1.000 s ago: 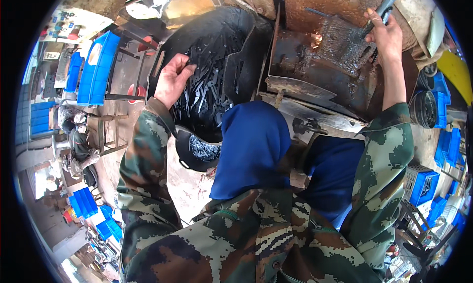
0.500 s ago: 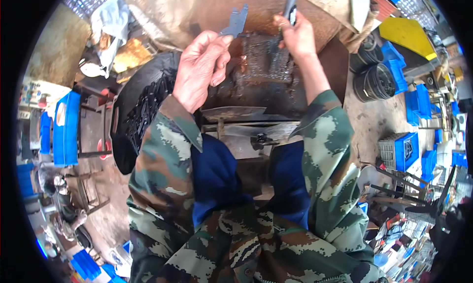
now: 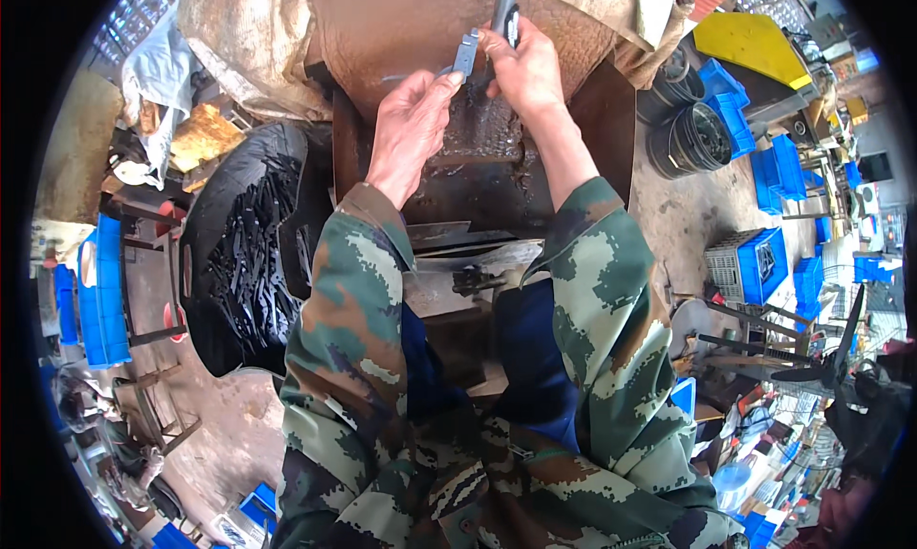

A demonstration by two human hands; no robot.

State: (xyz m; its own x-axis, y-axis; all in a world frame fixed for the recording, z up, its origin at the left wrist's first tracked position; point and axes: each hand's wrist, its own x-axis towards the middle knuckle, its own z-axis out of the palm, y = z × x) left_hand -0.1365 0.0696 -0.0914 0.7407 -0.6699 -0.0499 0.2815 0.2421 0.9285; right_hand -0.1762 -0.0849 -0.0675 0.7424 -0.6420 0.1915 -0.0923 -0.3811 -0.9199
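Note:
My left hand [image 3: 413, 133] pinches a small flat grey metal piece [image 3: 466, 54] with a notched edge, held up between the two hands. Closed around a grey cylindrical tool [image 3: 507, 2] with a dark section is my right hand [image 3: 531, 71]; the tool points away from me. The right thumb and fingertips are close against the metal piece's upper end, and I cannot tell whether they touch it. Below both hands lies a wet, dark, rough-surfaced block [image 3: 482, 133] inside a brown metal trough [image 3: 607, 119]. The tool's lower end is hidden by my right hand.
To the left stands a black tub [image 3: 202, 301] holding many thin dark metal strips [image 3: 253, 253]. Brown sheeting [image 3: 253, 33] hangs at the far side. Black buckets [image 3: 690, 140], blue bins [image 3: 776, 178] and a grey crate [image 3: 728, 270] stand on the right. A blue crate [image 3: 103, 291] is at far left.
My hands have come closer together, and the metal piece is now beside the right thumb. The view has shifted, so the tub of strips shows more fully.

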